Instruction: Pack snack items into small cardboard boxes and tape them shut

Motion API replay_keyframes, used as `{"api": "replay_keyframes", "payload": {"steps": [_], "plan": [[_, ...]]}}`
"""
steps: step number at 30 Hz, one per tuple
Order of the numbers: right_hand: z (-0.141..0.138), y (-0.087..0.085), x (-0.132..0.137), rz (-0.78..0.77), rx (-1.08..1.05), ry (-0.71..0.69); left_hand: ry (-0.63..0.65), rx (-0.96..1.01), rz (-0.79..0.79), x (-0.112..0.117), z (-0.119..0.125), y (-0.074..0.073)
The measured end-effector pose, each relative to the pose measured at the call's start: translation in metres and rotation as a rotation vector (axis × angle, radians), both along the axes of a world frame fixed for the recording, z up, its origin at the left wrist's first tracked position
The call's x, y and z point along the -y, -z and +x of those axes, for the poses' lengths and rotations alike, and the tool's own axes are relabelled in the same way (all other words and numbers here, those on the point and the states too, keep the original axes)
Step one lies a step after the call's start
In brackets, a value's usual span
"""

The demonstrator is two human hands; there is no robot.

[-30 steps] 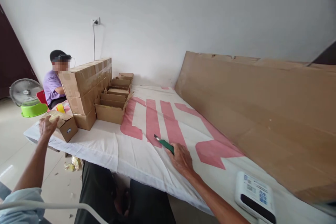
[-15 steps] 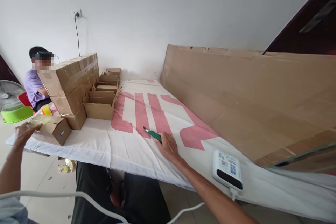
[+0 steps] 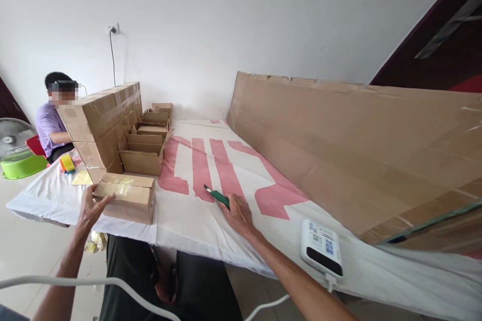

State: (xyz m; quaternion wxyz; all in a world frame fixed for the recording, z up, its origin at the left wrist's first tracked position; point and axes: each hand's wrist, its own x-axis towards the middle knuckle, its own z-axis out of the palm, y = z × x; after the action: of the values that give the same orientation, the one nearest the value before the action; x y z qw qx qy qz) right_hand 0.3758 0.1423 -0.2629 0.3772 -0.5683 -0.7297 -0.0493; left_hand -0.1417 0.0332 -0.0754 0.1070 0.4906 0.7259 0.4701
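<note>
Widely spread left hand (image 3: 90,206) gripping carton (image 3: 130,199), right hand (image 3: 238,212) clasping cutter (image 3: 220,197)

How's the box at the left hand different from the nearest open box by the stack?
The closed box has its top flaps folded down; the open box has flaps standing up. The left hand touches the closed box, while no hand touches the open box. Both are brown cardboard.

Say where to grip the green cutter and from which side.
I'd take the cutter by its green handle, coming from the near-right end, where the right hand holds it. It is slim and slants forward-left with the metal tip leading, so that side likely keeps the hand clear of the tip.
</note>
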Motion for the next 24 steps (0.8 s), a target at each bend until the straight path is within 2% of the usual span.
{"api": "replay_keyframes", "payload": {"steps": [3,7,10,16,24], "plan": [[0.0,-0.004,0.001,-0.049,-0.02,0.003,0.106,0.136,0.028,0.007,0.029,0.007],[0.0,-0.006,0.001,-0.095,-0.064,0.01,0.233,0.266,0.019,0.01,0.047,0.008],[0.0,-0.007,0.002,-0.119,-0.079,0.008,0.28,0.291,-0.003,0.007,0.052,0.005],[0.001,-0.008,0.002,-0.137,-0.069,0.013,0.365,0.478,-0.091,0.0,0.057,-0.002],[0.002,-0.009,0.002,-0.13,-0.062,0.003,0.477,0.543,-0.069,-0.004,0.062,-0.008]]}}
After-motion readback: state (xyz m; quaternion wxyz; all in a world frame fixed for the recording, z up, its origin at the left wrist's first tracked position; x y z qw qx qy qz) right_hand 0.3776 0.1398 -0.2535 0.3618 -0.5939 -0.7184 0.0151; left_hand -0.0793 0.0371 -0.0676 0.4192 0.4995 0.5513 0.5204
